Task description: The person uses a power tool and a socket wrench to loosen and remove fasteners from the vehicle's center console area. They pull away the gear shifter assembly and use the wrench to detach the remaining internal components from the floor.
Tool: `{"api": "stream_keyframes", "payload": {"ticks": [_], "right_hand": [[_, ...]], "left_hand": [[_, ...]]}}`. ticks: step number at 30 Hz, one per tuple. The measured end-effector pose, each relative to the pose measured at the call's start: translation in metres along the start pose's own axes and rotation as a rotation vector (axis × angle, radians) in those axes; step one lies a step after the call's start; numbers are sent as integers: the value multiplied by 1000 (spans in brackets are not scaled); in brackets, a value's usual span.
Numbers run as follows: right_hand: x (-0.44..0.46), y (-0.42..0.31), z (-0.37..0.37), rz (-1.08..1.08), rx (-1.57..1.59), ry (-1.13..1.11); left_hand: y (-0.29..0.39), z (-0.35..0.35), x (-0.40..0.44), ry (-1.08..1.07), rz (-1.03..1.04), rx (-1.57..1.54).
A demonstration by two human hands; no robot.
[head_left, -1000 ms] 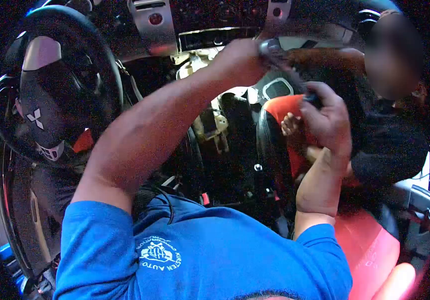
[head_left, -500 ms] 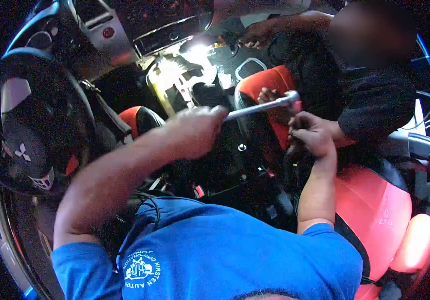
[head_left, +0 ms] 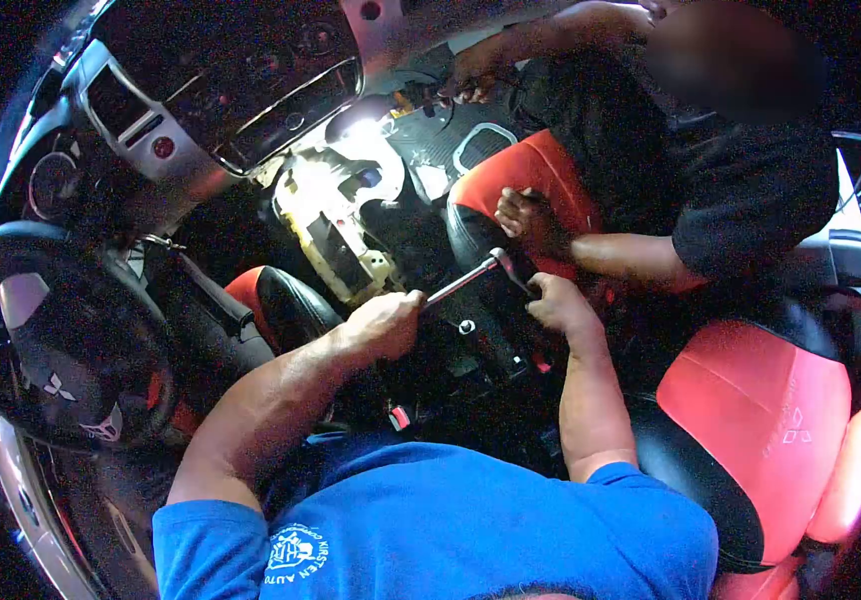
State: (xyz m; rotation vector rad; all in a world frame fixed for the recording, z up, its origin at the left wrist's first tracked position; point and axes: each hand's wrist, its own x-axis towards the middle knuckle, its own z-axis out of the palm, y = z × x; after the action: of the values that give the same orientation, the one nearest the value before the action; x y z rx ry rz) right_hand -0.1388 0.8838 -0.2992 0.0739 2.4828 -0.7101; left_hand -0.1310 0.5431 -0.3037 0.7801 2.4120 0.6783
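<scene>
My left hand (head_left: 387, 324) is closed around the handle of a long silver ratchet wrench (head_left: 463, 282), which slants up to the right over the centre console. At the ratchet's head end, my right hand (head_left: 563, 306) is closed on a dark piece (head_left: 521, 282) that joins the head. It may be a socket or extension, but my fingers partly hide it. Just beyond the ratchet head is a co-worker's hand (head_left: 519, 212), fingers curled, apart from the tool.
A brightly lit opened console section (head_left: 346, 215) lies ahead, near a lamp (head_left: 361, 122) by the co-worker's other hand (head_left: 473, 78). The steering wheel (head_left: 61, 340) is at left. Red-and-black seats (head_left: 751, 420) flank the right side, where the co-worker leans in.
Both my hands and the ratchet have moved down and left, closer to my body. The co-worker's near forearm now shows beyond my right hand. The view has shifted somewhat.
</scene>
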Motion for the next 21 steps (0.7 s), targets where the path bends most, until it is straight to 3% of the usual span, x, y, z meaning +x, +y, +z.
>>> {"api": "stream_keyframes", "payload": {"ticks": [4, 7, 11, 14, 16, 18, 21], "right_hand": [[-13, -18, -10, 8, -51, 42], [-11, -12, -9, -16, -95, 63], [-21, -23, -14, -35, -151, 146], [-26, -47, -32, -71, -169, 158], [-13, -57, -37, -207, -129, 248], [1, -77, -49, -270, -128, 286], [48, -93, -59, -338, -121, 297]], "left_hand": [[15, -23, -14, -72, -55, 31], [65, -86, -50, -90, -137, 147], [77, -175, -133, 308, -142, 261], [97, -243, -224, 825, -283, 449], [86, -278, -294, 1072, -398, 669], [63, -308, -372, 1190, -604, 903], [29, -339, -482, 1197, -905, 1079]]}}
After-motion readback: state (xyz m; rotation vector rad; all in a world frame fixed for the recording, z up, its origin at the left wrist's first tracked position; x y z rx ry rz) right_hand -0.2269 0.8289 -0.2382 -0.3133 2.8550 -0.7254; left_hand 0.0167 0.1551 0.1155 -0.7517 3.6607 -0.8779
